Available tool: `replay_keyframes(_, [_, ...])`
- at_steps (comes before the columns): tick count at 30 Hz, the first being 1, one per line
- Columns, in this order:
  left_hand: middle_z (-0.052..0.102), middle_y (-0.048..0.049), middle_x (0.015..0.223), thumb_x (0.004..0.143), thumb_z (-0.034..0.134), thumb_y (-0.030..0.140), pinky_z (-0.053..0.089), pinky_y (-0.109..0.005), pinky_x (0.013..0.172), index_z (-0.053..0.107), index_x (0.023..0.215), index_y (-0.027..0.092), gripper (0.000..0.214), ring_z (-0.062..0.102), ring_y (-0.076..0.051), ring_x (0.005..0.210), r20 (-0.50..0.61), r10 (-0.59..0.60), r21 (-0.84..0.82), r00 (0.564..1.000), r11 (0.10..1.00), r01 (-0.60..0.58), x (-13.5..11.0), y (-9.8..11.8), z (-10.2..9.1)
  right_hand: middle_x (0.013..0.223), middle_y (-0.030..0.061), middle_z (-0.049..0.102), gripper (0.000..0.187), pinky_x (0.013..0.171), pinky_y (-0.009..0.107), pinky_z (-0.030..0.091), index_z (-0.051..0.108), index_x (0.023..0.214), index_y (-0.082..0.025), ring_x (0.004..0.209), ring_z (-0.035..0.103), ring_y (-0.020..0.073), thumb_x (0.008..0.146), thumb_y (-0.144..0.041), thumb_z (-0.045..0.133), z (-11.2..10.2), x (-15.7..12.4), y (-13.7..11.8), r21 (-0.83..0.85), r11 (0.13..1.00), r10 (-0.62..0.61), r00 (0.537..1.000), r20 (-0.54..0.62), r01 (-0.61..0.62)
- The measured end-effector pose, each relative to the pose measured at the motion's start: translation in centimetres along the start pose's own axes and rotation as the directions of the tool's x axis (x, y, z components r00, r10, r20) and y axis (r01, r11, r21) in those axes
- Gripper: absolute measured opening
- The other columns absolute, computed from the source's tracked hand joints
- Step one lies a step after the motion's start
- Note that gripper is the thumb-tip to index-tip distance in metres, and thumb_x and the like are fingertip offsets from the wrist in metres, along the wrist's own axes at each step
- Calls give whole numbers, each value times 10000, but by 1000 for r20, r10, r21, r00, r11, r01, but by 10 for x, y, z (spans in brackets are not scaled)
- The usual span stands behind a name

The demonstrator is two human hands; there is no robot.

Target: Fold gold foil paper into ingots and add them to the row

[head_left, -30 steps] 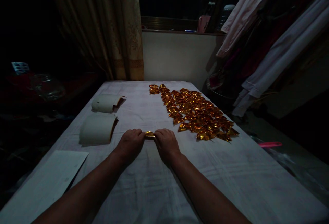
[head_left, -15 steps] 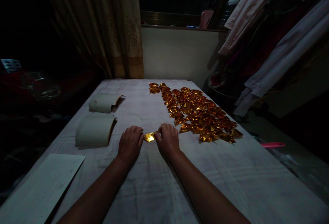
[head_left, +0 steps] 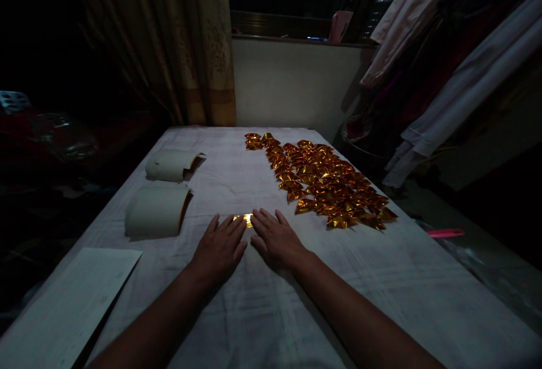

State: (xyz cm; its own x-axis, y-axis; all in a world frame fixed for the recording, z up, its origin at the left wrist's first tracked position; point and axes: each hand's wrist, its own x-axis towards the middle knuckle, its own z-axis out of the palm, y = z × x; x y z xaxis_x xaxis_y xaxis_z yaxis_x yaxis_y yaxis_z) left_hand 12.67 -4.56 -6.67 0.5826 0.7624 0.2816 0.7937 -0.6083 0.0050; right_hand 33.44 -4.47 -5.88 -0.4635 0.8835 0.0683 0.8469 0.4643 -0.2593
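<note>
My left hand [head_left: 221, 246] and my right hand [head_left: 275, 237] lie flat side by side on the white cloth of the table [head_left: 262, 312], fingers stretched out. Under their fingertips lies a small gold foil piece [head_left: 244, 220], mostly covered, with only a bright strip showing between the two hands. To the right and further back, a spread of several folded gold foil pieces [head_left: 322, 179] runs diagonally across the cloth.
Two curled stacks of pale paper [head_left: 158, 211] [head_left: 171, 164] sit at the left. A flat white sheet [head_left: 71, 307] lies at the near left corner. A curtain [head_left: 186, 47] hangs behind, clothes [head_left: 444, 75] hang at the right, and a pink object [head_left: 445, 233] lies beyond the table's right edge.
Both hands went from pinching the gold foil piece between closed fingers to lying flat with fingers stretched, pressing it onto the cloth. The camera view shifted slightly.
</note>
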Motion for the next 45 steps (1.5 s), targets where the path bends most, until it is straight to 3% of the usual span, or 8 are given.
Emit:
replay_keyframes(4, [539,-57,1485,1014,405,367,227,-555,1178,536,1412,298,424,482,-275,1349,55,30,-14,998,999,-29,3,1,-7,1612,112,310,566,1222,561,141,380,1532,-165,1504,261,274,1031,-428,386,-7,3,9,-32,996,89,996,28,-88])
replay_keyframes(13, [622,-106,1305,969,506,359,252,-581,1163,603,1342,296,390,569,-291,1172,57,10,45,998,999,-13,19,18,-15,1606,102,328,556,1214,560,174,378,1535,-203,1503,267,267,1043,-460,350,-6,2,8,-58,995,86,996,3,-86])
replay_keyframes(21, [603,-75,1401,992,453,338,173,-601,1188,585,1348,299,382,515,-295,1308,25,37,45,999,998,-38,2,3,-16,1621,89,302,582,1215,565,156,360,1542,-195,1513,236,268,1031,-474,377,-4,3,10,-36,995,96,995,15,-96])
replay_keyframes(27, [582,-67,1441,1010,418,364,172,-610,1182,564,1374,295,398,506,-297,1332,42,-11,55,999,998,9,-10,-7,-14,1611,99,323,572,1214,570,155,388,1529,-189,1507,250,283,1027,-463,405,-7,3,7,-38,994,102,995,0,-102])
replay_keyframes(30, [582,-70,1444,1012,414,377,179,-596,1185,557,1384,288,408,498,-292,1345,34,-30,45,999,999,28,-10,-8,-10,1604,109,336,562,1224,559,130,410,1518,-174,1507,248,284,1023,-439,428,-9,-2,5,-53,997,49,998,-31,-51])
replay_keyframes(35, [605,-61,1415,1007,424,369,191,-581,1187,585,1347,286,385,522,-284,1316,20,-11,14,1000,1000,10,-6,-8,-13,1588,80,383,530,1230,539,136,403,1521,-227,1482,315,246,1029,-423,412,-7,-8,5,-40,986,-164,986,-3,164])
replay_keyframes(40, [619,-54,1381,990,461,324,195,-584,1184,621,1256,277,314,541,-270,1274,4,-10,-14,1000,1000,10,-4,-6,-16,1580,121,380,545,1216,580,141,406,1518,-185,1485,310,268,1039,-443,373,-4,-2,15,-66,998,2,1000,3,-2])
replay_keyframes(45, [663,-74,1227,968,517,337,179,-605,1183,650,1192,270,269,581,-265,1178,-27,-35,-11,999,999,35,8,5,-16,1600,113,334,574,1218,586,137,382,1529,-169,1504,266,264,1038,-465,358,-3,1,19,-62,998,30,1000,4,-30])
